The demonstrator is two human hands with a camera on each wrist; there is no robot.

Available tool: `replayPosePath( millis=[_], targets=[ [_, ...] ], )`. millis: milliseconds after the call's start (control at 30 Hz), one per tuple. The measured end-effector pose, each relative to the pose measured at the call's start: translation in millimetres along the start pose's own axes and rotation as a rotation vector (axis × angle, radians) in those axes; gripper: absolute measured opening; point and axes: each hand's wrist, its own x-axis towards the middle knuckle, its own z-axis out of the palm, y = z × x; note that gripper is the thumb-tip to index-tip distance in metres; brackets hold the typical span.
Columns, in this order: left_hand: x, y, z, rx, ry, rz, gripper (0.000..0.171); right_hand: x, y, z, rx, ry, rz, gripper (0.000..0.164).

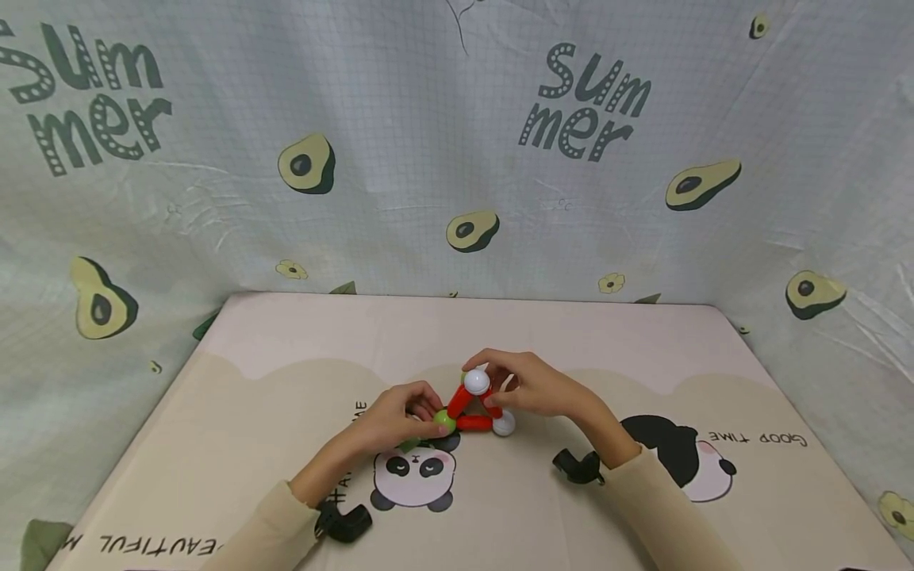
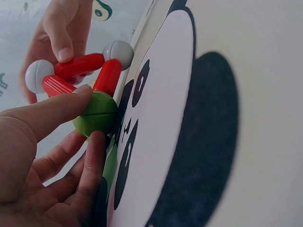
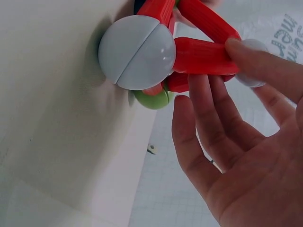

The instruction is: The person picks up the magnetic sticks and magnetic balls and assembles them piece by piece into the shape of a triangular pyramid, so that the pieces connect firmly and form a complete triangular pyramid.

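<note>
On the table stands a toy frame of red rods (image 1: 474, 423) joined by balls. Its top corner is a white ball (image 1: 477, 381), and another white ball (image 1: 503, 423) sits low at the right. My left hand (image 1: 401, 414) pinches the green ball (image 2: 97, 113) at the low left corner between thumb and fingers. With thumb and fingers, my right hand (image 1: 531, 384) holds a sloping red rod (image 3: 201, 56) just below the top white ball. A second green ball (image 3: 154, 99) shows behind the frame in the right wrist view, partly hidden by rods and the near white ball.
The table cover (image 1: 286, 444) has a printed panda face (image 1: 414, 476) in front of the left hand and a black-and-white animal print (image 1: 678, 456) at the right. Behind the table hangs a curtain (image 1: 400, 95) with avocado prints. Black wrist straps (image 1: 344, 523) are on both arms.
</note>
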Motion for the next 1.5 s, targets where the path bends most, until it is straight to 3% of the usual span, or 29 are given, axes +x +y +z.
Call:
replayPosePath(
  millis=[1233,1500],
  targets=[
    [3.3,-1.1,-0.8,-0.001,-0.001,0.016,0.03,-3.7,5.5,-11.6,0.002,-0.057,0.108,0.062],
    [2.3,-0.6,-2.0,-0.003,-0.004,0.037,0.028,-6.2,9.7,-14.4,-0.056,-0.19,0.227,0.072]
  ],
)
